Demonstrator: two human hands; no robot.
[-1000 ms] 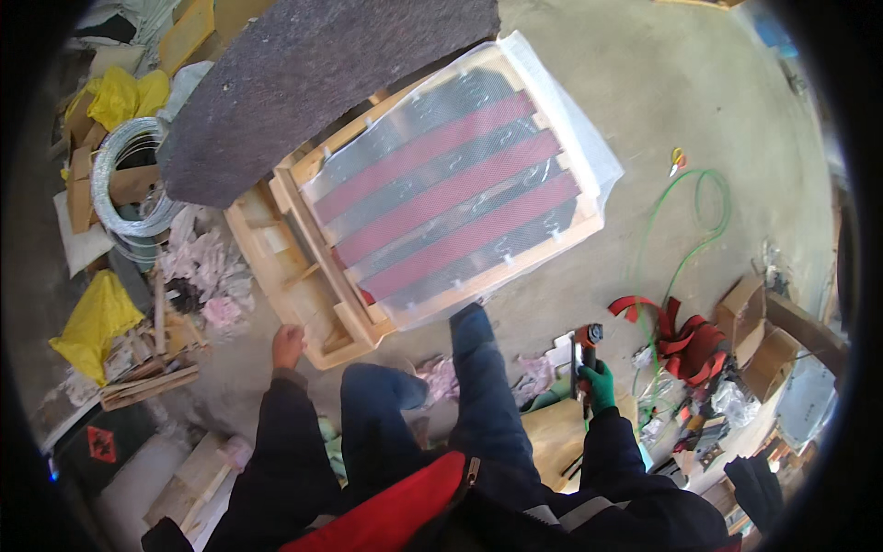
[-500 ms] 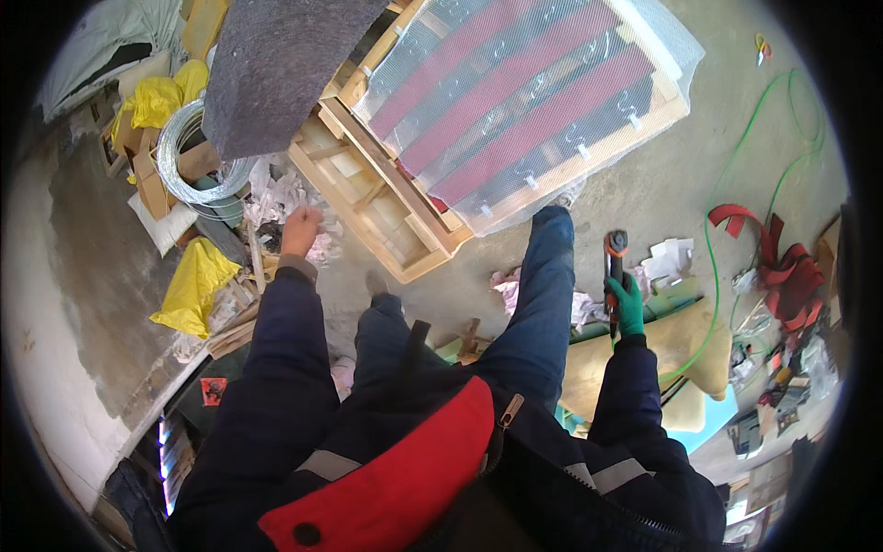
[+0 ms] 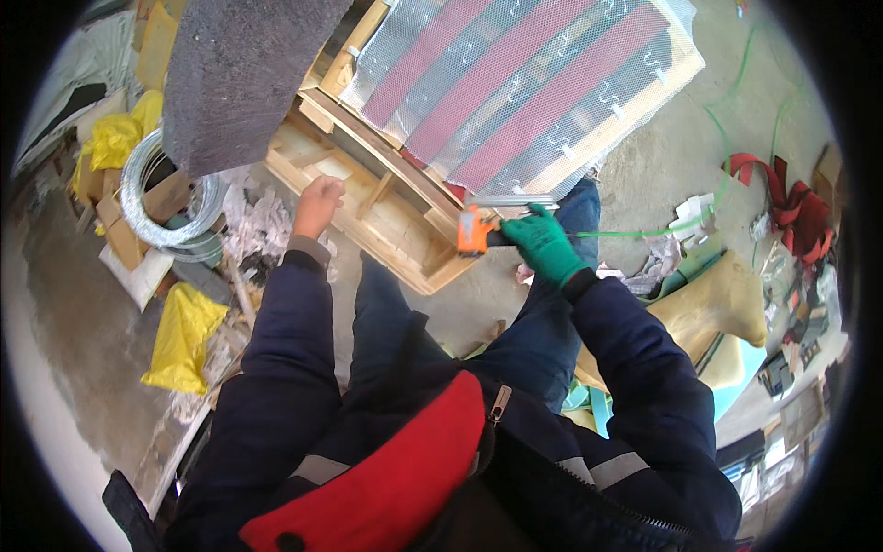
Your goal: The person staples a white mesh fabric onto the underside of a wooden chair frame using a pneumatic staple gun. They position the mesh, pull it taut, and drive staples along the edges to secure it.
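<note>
In my right hand [image 3: 543,247], in a green glove, is an orange-and-black air staple gun [image 3: 475,232] with a thin green hose. Its orange head is beside the near right corner of an open wooden frame [image 3: 386,241]. My bare left hand [image 3: 319,204] is at the frame's left part, fingers curled together; what they hold, if anything, is hidden. Beyond the open section, white mesh netting [image 3: 441,92] covers the seat part of the frame. Red webbing bands [image 3: 515,87] and wavy wire springs show through it. A dark grey upholstered panel [image 3: 244,83] stands at the far left.
A coil of silver wire [image 3: 138,198], yellow bags [image 3: 187,336] and scraps lie on the left. The green hose [image 3: 644,234] runs off to the right, near red webbing strips [image 3: 791,216]. Tan foam pieces [image 3: 704,317] lie by my right arm. My legs are close to the frame.
My right hand has swung the staple gun leftward and up to the frame's corner. My left hand has moved slightly up and right to the frame. The view has shifted a little.
</note>
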